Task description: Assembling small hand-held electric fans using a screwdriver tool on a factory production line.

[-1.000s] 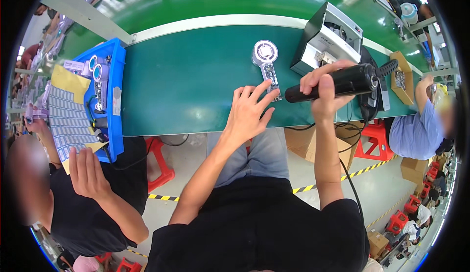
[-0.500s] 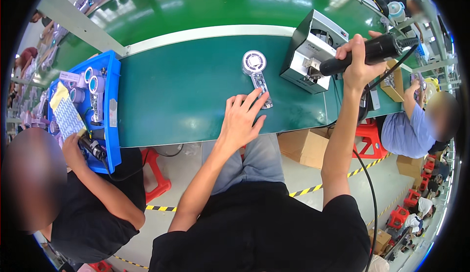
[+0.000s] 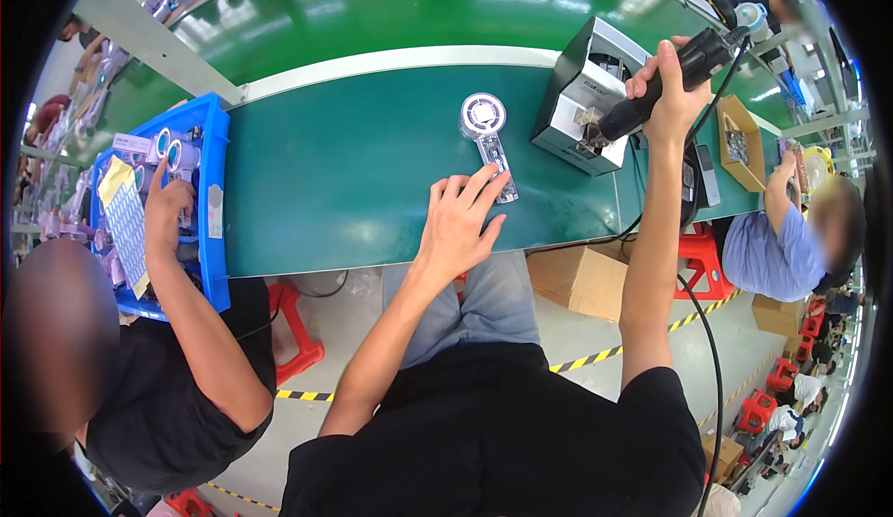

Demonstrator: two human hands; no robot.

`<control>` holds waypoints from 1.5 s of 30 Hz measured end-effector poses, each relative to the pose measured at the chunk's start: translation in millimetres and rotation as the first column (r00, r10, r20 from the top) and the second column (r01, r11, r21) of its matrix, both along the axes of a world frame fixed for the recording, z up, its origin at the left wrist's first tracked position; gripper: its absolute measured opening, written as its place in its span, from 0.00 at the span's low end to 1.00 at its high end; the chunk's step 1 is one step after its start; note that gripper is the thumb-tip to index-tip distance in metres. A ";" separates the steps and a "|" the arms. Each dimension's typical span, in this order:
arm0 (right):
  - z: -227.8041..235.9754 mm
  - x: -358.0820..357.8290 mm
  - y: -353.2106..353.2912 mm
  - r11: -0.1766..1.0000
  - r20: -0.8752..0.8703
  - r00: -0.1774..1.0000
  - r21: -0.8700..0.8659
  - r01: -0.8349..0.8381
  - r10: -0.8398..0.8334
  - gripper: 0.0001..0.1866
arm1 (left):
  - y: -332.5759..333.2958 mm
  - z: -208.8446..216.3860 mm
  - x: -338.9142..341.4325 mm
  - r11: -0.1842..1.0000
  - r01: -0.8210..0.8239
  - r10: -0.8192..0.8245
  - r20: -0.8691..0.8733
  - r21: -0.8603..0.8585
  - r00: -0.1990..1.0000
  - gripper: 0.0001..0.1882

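On the green mat lies a small handheld fan (image 3: 483,115) with a round white head and an uncovered handle showing a circuit board. My left hand (image 3: 460,214) rests on the handle's near end, fingertips touching it and fingers spread. My right hand (image 3: 676,112) is wrapped round a black electric screwdriver (image 3: 704,57), held tilted with its tip down to the left. The tip is at the front of a black-and-white screw feeder (image 3: 569,112); whether they touch I cannot tell.
At left stands a blue bin (image 3: 216,205) of fan parts, with a co-worker's hand (image 3: 169,208) in it. A cardboard tray (image 3: 735,117) of small parts lies at right, near another worker. The screwdriver's black cable (image 3: 712,377) hangs by my right arm.
My right hand and the screwdriver have shifted slightly left and down at the tip, its back end swinging away from me. The left co-worker's hand has reached farther into the bin, without the dark tool.
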State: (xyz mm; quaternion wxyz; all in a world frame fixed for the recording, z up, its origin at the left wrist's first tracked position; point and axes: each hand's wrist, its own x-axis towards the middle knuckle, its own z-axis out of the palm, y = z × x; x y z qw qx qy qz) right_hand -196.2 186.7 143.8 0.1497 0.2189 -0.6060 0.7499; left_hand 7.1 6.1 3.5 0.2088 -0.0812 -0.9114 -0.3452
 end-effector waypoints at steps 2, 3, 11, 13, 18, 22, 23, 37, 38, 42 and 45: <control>-4.3 7.9 -2.9 0.997 0.037 0.998 -0.058 -0.054 0.056 0.16 | -0.5 -1.0 0.1 1.000 -0.005 0.005 -0.001 0.000 1.000 0.31; -8.2 15.1 -4.0 0.988 0.071 0.992 -0.118 -0.100 0.108 0.16 | -0.6 -1.3 0.6 1.000 -0.005 0.005 -0.003 0.000 1.000 0.31; -36.8 93.2 -43.3 0.936 -0.066 0.953 -0.177 -0.303 0.296 0.19 | 0.2 0.0 0.6 1.000 -0.003 0.003 -0.013 0.002 1.000 0.31; -40.7 98.1 -46.7 0.924 -0.066 0.943 -0.187 -0.333 0.326 0.19 | 0.2 -0.4 1.6 1.000 -0.007 0.007 -0.015 -0.001 1.000 0.31; -48.2 105.0 -50.9 0.930 -0.076 0.940 -0.141 -0.340 0.332 0.20 | 0.4 0.0 2.8 1.000 -0.001 0.001 -0.005 0.001 1.000 0.30; -51.1 106.3 -53.2 0.932 -0.089 0.939 -0.128 -0.340 0.331 0.22 | 0.9 -0.3 1.2 1.000 -0.003 0.003 -0.010 0.005 1.000 0.30; -53.6 105.6 -52.4 0.932 -0.090 0.940 -0.128 -0.339 0.330 0.22 | 1.0 -0.4 0.3 1.000 -0.004 0.004 -0.008 0.002 1.000 0.30; -89.9 126.2 -47.7 0.909 -0.183 0.890 0.072 -0.412 0.418 0.23 | 2.3 0.8 4.5 1.000 -0.014 0.013 -0.020 -0.021 1.000 0.28; -88.7 125.4 -45.0 0.907 -0.150 0.897 0.141 -0.397 0.416 0.22 | 1.6 1.4 5.6 1.000 -0.017 0.017 -0.018 -0.020 1.000 0.28; -84.4 128.5 -55.5 0.911 -0.127 0.902 0.047 -0.409 0.412 0.22 | 0.6 3.9 6.2 0.999 -0.025 0.024 -0.019 -0.029 1.000 0.28; -83.2 127.9 -58.4 0.928 -0.143 0.917 0.062 -0.367 0.372 0.22 | -0.6 3.6 5.8 0.999 -0.029 0.029 -0.024 -0.021 0.999 0.28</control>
